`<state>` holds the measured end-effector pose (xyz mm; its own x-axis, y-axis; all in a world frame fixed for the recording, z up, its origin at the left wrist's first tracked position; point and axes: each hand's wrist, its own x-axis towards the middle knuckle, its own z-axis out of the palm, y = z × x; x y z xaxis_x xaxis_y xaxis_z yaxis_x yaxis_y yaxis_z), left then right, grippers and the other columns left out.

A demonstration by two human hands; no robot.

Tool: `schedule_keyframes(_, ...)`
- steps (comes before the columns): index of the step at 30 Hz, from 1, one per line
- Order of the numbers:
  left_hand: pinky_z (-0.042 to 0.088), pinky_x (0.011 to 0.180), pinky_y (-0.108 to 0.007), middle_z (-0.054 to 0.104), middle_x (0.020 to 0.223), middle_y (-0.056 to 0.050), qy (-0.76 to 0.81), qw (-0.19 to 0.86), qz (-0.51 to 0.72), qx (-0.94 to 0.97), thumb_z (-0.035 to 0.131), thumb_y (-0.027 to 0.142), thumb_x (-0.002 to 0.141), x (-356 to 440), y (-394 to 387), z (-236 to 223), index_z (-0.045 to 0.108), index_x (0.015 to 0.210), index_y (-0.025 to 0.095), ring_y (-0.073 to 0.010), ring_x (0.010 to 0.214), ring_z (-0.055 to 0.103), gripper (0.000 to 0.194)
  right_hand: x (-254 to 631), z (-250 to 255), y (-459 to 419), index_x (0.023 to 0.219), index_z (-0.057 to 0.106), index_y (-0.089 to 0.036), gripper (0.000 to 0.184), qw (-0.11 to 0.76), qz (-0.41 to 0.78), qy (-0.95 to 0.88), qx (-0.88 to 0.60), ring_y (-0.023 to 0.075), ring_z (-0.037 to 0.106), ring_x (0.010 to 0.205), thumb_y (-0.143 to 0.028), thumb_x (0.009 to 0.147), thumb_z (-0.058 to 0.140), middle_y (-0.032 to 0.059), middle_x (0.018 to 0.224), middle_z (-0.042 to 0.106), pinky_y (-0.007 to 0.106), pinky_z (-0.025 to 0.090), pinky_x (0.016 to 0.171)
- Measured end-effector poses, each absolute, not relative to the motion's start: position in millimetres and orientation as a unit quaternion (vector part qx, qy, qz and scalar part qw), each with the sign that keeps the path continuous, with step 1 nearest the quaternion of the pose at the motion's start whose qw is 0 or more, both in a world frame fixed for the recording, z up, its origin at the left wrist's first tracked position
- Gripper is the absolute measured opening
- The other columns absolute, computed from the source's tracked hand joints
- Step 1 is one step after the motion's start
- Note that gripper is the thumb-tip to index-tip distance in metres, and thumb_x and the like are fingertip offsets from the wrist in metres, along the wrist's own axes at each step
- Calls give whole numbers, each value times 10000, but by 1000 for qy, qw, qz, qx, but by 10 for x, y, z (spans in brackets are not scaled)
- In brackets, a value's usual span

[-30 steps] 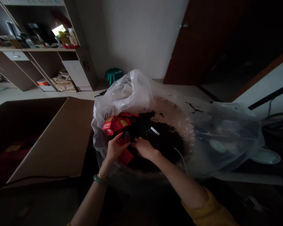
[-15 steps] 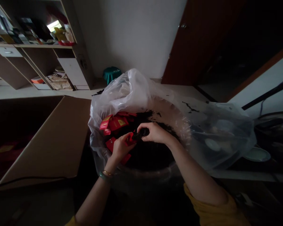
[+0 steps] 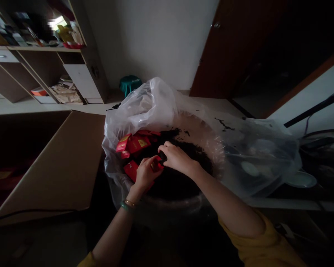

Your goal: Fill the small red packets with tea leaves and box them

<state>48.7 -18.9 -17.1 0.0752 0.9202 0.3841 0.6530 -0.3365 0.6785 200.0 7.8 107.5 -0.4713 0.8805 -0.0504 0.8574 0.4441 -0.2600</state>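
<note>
In the head view, dim light falls on a round tub (image 3: 197, 127) lined with clear plastic (image 3: 158, 98). Your left hand (image 3: 144, 173) is over the tub's left half, thumb and fingers clamped on a small red packet (image 3: 157, 159). Your right hand (image 3: 177, 158) meets it from the right, fingertips together around a clump of dark shreds (image 3: 163, 157) right at the packet.

The packet sits above the tub, left of its middle, nearer the near rim than the far plastic. Its upper end seems to point up and to the right, toward your right hand, so its long axis probably slants down and left into your palm; your fingers cover too much to be sure.

To do this well, spread the mouth with your left thumb, feed the shreds in narrow end first, and stay above the pile (image 3: 174, 187) so that strays drop back into it. A loose clump could snag on the packet's edge.

Other red packets (image 3: 137, 144) lie along the tub's left rim. A cardboard box (image 3: 59, 167) stands open beyond that rim.
</note>
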Motion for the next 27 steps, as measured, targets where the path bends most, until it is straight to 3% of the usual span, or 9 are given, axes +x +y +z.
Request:
schedule_keyframes(2, 541, 805, -324, 681, 995, -59, 556, 172, 402, 707, 776, 230, 630, 483, -183, -194, 634, 1117, 194, -202, 899, 637, 509, 2003, 1038, 87, 1049, 613, -185, 395, 82, 141, -846, -507, 158, 606, 822, -119, 683, 745, 44, 1004, 582, 246, 438, 703)
schedule_keyframes(5, 543, 782, -316, 677, 976, -65, 563, 178, 406, 698, 791, 231, 609, 484, -180, -211, 642, 1099, 172, -203, 877, 636, 516, 2028, 981, 101, 946, 657, -179, 279, 103, 169, -852, -485, 152, 603, 824, -80, 694, 724, 28, 930, 616, 248, 442, 738)
schedule_keyframes(8, 541, 754, -303, 674, 953, -55, 565, 188, 400, 697, 788, 227, 616, 489, -185, -209, 644, 1105, 180, -193, 842, 632, 512, 2053, 962, 111, 875, 716, -190, 184, 83, 182, -860, -469, 152, 617, 818, -81, 727, 700, 34, 893, 649, 252, 444, 768)
schedule_keyframes(14, 532, 754, -303, 656, 960, -49, 565, 203, 406, 689, 784, 222, 637, 494, -188, -226, 640, 1120, 201, -184, 835, 627, 505, 2002, 1046, 96, 910, 751, -198, 150, 19, 167, -844, -509, 214, 653, 875, -180, 773, 691, 72, 882, 707, 277, 447, 751)
schedule_keyframes(23, 489, 736, -303, 625, 954, -28, 535, 232, 453, 675, 780, 222, 622, 489, -168, -292, 571, 1002, 201, -177, 835, 582, 434, 1947, 933, 80, 976, 653, -196, 324, 62, 186, -811, -551, 166, 647, 755, -294, 693, 777, 14, 831, 712, 234, 371, 588)
schedule_keyframes(27, 447, 657, -266, 556, 867, -3, 532, 244, 463, 666, 766, 238, 620, 496, -161, -300, 514, 925, 193, -142, 733, 521, 398, 1933, 944, 38, 888, 709, -224, 133, 25, 178, -829, -529, 172, 632, 813, -290, 773, 702, 19, 832, 718, 241, 385, 640)
